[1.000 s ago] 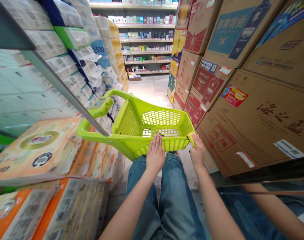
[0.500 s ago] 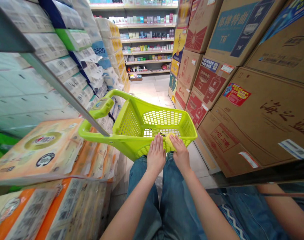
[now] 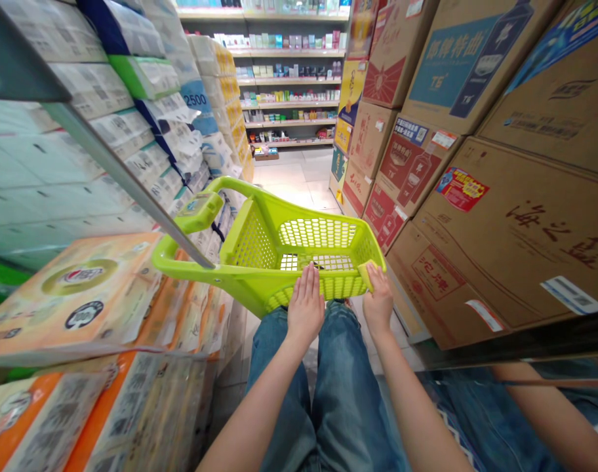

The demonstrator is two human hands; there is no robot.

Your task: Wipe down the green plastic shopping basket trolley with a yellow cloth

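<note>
A lime-green plastic shopping cart (image 3: 259, 283) with a perforated basket stands crosswise in front of my knees. My left hand (image 3: 306, 298) lies flat against the basket's near side, fingers stretched out over its rim. At the near right corner of the basket, my right hand (image 3: 378, 295) presses a yellow cloth (image 3: 366, 274) against the rim. The hand's fingers cover part of the cloth, so its full shape is hidden. A grey metal bar (image 3: 126, 183) rises from the cart's handle side toward the upper left.
Brown cardboard cartons (image 3: 535, 229) are stacked high on the right. Wrapped tissue packs (image 3: 82, 275) are piled on the left. Beyond the cart, tiled floor (image 3: 299, 174) leads to shelves of small products (image 3: 289, 95). A reflective surface (image 3: 515, 406) shows at the lower right.
My right hand has slid the yellow cloth rightward along the basket's near rim to the corner. My left hand has stayed in nearly the same spot on the side.
</note>
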